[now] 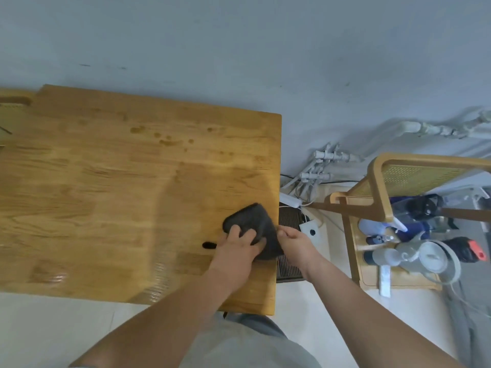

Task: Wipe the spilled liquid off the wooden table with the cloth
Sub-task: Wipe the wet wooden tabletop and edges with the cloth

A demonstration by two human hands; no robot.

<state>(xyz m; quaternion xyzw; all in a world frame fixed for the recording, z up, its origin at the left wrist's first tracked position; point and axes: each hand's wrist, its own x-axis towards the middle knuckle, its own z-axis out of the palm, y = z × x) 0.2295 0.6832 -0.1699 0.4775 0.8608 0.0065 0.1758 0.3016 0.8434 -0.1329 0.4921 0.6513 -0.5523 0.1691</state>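
A dark grey cloth [253, 220] lies bunched on the wooden table [106, 195] near its right edge. My left hand [239, 247] grips the cloth from the near side, fingers curled into its folds. My right hand [293, 241] pinches the cloth's right side at the table's edge. Drops and small puddles of spilled liquid [166, 138] sit on the far middle of the table, well away from the cloth. A wet sheen [156, 285] shows on the wood near the front edge.
A small black object [209, 245] lies on the table just left of my left hand. A wooden chair with a cane back [403, 179] stands to the right, with bottles and a fan [435, 258] around it. Pipes and cables [318, 166] run along the wall.
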